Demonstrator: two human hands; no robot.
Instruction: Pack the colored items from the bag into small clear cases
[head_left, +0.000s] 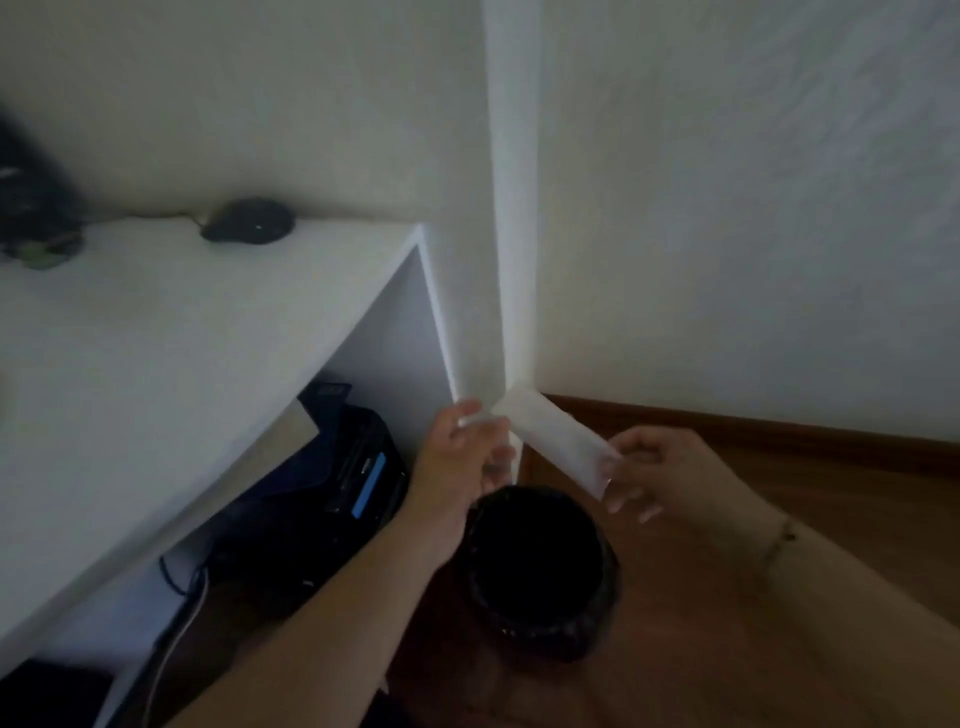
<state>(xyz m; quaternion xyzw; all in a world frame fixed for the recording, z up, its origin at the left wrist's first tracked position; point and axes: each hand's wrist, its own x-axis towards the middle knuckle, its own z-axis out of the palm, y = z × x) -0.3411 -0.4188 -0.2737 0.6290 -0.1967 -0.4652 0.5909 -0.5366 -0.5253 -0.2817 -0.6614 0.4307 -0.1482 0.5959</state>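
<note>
Left hand: our left hand (470, 452) is raised above the bin, fingers bent toward the near end of the white strip; we cannot tell through the blur whether it pinches the strip or only touches it.
Right hand: our right hand (641, 470) pinches the other end of the strip between thumb and fingers.
White strip: we see a long, pale, see-through strip (553, 441) stretched between our two hands, tilted, right above the bin; whether it is a bag or a case is too blurred to tell.
Bin: a round black bin (540, 566) stands on the wooden floor (831, 519) beside the white desk (156, 338).
Desk: a black mouse (248, 221) lies at its back edge; a dark printer (332, 499) sits underneath.
</note>
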